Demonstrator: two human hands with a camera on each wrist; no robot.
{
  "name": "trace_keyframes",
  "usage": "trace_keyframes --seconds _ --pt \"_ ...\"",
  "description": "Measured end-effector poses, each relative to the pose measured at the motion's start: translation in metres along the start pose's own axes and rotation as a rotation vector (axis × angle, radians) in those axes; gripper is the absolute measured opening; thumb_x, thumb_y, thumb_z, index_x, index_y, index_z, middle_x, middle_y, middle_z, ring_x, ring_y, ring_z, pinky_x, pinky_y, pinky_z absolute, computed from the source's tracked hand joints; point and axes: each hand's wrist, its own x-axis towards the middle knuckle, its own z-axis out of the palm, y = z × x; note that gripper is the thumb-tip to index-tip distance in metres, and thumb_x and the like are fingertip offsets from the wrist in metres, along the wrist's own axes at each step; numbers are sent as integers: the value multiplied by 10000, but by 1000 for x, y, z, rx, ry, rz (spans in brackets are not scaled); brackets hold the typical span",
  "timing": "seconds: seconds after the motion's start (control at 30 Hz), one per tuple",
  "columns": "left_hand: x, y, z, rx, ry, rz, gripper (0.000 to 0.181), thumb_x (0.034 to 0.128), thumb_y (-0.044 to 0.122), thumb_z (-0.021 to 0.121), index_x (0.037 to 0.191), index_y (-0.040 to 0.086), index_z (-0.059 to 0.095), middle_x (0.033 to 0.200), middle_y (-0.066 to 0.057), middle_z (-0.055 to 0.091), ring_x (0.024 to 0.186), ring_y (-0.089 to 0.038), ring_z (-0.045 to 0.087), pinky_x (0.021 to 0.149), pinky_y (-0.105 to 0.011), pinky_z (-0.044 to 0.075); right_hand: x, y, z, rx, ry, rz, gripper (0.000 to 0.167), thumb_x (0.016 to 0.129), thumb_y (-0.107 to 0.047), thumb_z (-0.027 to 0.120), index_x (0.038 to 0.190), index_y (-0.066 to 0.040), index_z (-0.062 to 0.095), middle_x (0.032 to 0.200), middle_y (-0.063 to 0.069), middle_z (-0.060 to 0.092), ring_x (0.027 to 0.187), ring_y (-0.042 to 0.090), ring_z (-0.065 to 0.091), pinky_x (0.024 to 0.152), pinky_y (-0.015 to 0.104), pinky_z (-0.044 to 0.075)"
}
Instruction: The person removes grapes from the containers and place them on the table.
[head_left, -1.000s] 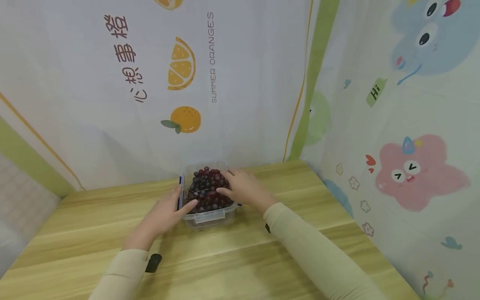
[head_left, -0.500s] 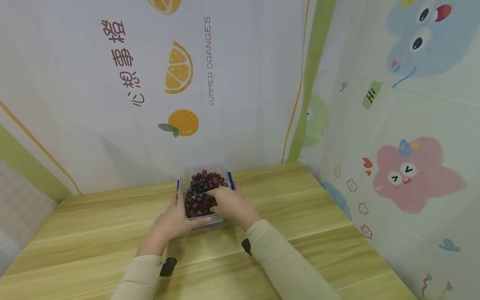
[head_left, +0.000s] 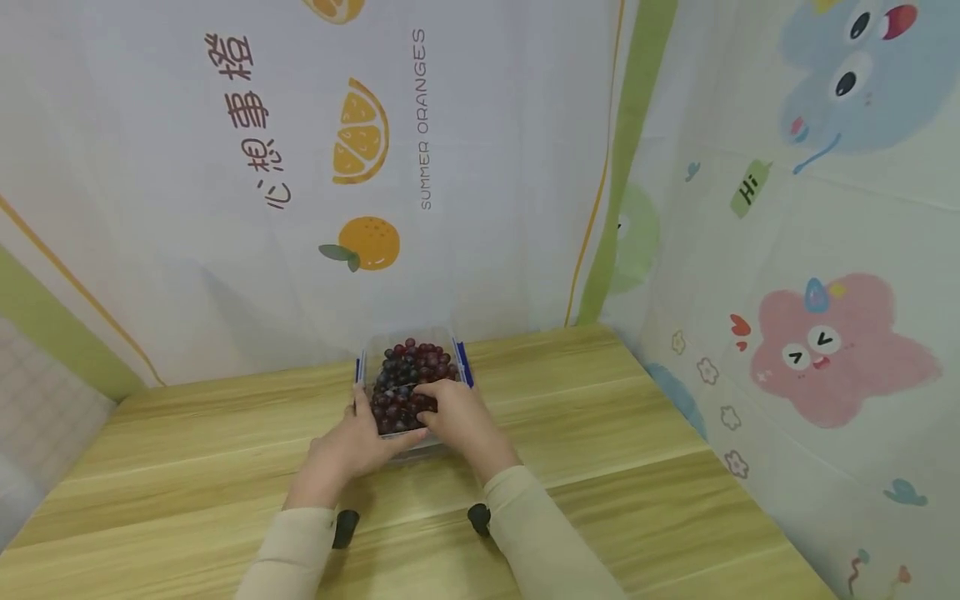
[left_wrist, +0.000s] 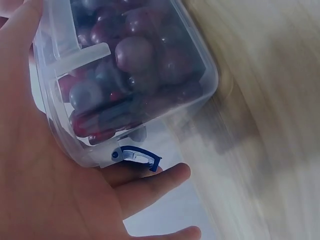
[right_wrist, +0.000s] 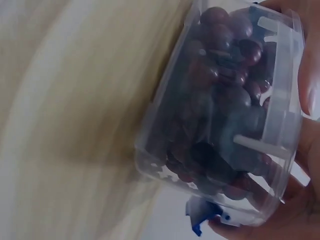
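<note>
A clear plastic food container (head_left: pixel 429 451) with blue side clips stands on the wooden table, full of dark red and purple grapes (head_left: pixel 405 360). My left hand (head_left: pixel 343 443) lies against its front left corner, thumb along the front rim. In the left wrist view its fingers (left_wrist: pixel 150 189) stretch out straight and spread beside a blue clip (left_wrist: pixel 140 154). My right hand (head_left: pixel 467 423) reaches over the front right rim, with thumb and index finger curled round grapes at the front. Part of the right fingers is hidden by the container and clip (right_wrist: pixel 202 212).
The wooden table (head_left: pixel 600 467) extends on both sides of the container and in front of it. Behind stands a white curtain (head_left: pixel 495 167) printed with oranges. To the right hangs a cartoon-printed curtain (head_left: pixel 825 225).
My right hand has gone from spread over the right rim to thumb and index among the front grapes. My left hand has moved right, its thumb now along the front rim.
</note>
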Motion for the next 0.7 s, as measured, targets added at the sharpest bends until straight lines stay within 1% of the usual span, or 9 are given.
trace_keyframes --seconds 0.07,0.13,0.2,0.3,0.4,0.47,0.53,0.6,0.7 --pt "1 -1 1 6 6 -6 1544 784 997 512 1638 -107 -149 1643 -467 211 1074 -474 745 771 -627 579 -2 1 3 17 42 2 429 1004 -236 766 1428 -229 698 1473 33 681 1407 292 606 1188 527 463" --pt "1 -1 2 10 13 -7 1548 775 1007 504 1644 -102 -137 1639 -469 221 1068 -471 748 720 -574 585 -5 2 4 26 83 8 411 1009 -245 760 1416 -230 702 1458 35 676 1385 300 599 1169 514 481" --pt "2 -2 4 11 15 -9 1551 768 1014 502 1650 -93 -133 1642 -464 223 1097 -485 739 701 -550 587 -8 3 6 2 114 16 419 1015 -273 753 1427 -250 682 1426 25 671 1343 288 597 1140 520 492" --pt "2 -2 5 17 22 -12 1553 765 1016 502 1651 -99 -119 1640 -463 238 1192 -517 697 751 -594 583 -11 4 7 -32 139 18 453 1018 -308 743 1458 -278 640 1373 26 651 1291 272 592 1098 545 490" --pt "1 -2 5 16 14 -20 1554 763 1014 508 1652 -91 -128 1649 -452 238 1192 -510 699 764 -605 579 -14 5 7 -43 141 15 459 1008 -323 743 1452 -274 637 1332 38 636 1254 264 595 1073 557 483" --pt "1 -2 5 13 8 -24 1553 766 1008 516 1650 -89 -139 1650 -450 236 1154 -496 717 744 -590 578 -14 5 7 -43 144 6 434 990 -308 753 1412 -251 668 1302 42 645 1215 260 602 1061 541 487" --pt "0 -2 5 12 -1 -29 1549 767 1007 519 1654 -76 -146 1658 -440 231 1115 -474 734 725 -570 577 -14 6 6 -36 153 -12 409 962 -277 776 1359 -218 701 1267 50 659 1168 259 615 1043 512 506" --pt "-1 -2 5 11 -1 -29 1545 768 1006 518 1656 -69 -148 1663 -432 230 1114 -471 736 725 -574 575 -13 7 5 -27 167 -34 394 937 -246 794 1319 -192 717 1228 52 669 1111 245 627 1007 466 537" --pt "-1 -2 4 10 4 -32 1542 765 1010 515 1663 -61 -136 1670 -421 232 1148 -480 724 750 -601 573 -13 10 5 11 193 -73 393 907 -192 816 1287 -149 725 1188 64 671 1004 207 627 906 388 574"
